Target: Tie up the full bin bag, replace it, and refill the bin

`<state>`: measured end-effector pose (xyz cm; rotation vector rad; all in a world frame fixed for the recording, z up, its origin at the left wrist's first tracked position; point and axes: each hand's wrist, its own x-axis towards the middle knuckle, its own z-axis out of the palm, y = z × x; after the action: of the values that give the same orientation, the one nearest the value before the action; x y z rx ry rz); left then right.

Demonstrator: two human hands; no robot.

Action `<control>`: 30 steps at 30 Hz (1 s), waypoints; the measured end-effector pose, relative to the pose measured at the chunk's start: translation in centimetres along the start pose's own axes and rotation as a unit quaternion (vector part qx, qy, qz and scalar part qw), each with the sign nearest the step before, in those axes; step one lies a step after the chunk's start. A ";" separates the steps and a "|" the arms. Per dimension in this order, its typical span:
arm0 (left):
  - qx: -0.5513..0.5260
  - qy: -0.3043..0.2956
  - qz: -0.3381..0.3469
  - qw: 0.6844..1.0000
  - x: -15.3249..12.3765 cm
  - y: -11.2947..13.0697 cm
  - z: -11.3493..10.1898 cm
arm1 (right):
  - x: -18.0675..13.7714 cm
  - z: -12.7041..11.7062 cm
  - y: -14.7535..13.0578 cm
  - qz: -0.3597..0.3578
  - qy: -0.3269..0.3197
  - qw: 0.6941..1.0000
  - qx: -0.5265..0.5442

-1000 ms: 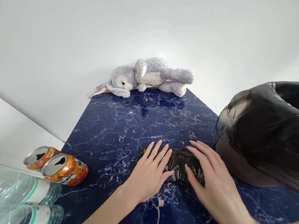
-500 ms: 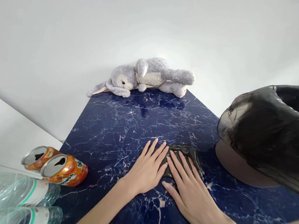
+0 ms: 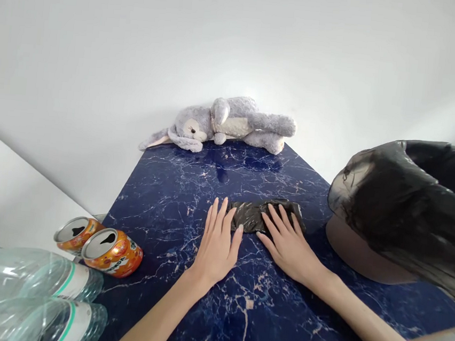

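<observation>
A black plastic bag [image 3: 249, 216], folded into a flat strip, lies on the blue marbled tabletop [image 3: 193, 188]. My left hand [image 3: 217, 244] rests flat at the strip's left end, fingers stretched out and thumb apart. Over its right part my right hand [image 3: 287, 244] is laid with the fingers spread, pressing on the plastic. The middle of the strip shows between the two hands; its ends are partly hidden under the fingers.
To the right stands a bin [image 3: 364, 253] lined with a black bag [image 3: 402, 198]. Two orange drink cans [image 3: 116, 256] and two clear plastic bottles [image 3: 46, 276] are at the left. A grey plush rabbit [image 3: 232, 120] lies at the back by the wall.
My hands have moved apart and a little farther from me. The folded bag between them now looks longer, flatter and more exposed. The view has shifted slightly.
</observation>
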<state>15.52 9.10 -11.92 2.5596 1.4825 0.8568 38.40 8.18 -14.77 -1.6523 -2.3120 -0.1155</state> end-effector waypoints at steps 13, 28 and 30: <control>-0.188 0.069 -0.098 0.975 -0.2 -1.0 0.7 | -0.2 0.7 -7.5 0.089 -0.084 0.992 -0.034; -0.295 0.095 -0.202 0.929 0.2 -2.0 1.5 | 6.8 2.3 3.4 0.238 0.006 0.971 -0.029; -0.302 0.098 -0.205 0.926 0.2 -2.0 1.5 | 6.4 2.2 2.6 0.216 0.019 0.976 -0.033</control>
<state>14.77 10.64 -13.77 1.6922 1.4268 1.2742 38.52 15.41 -15.30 -2.1228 -1.8846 -0.1273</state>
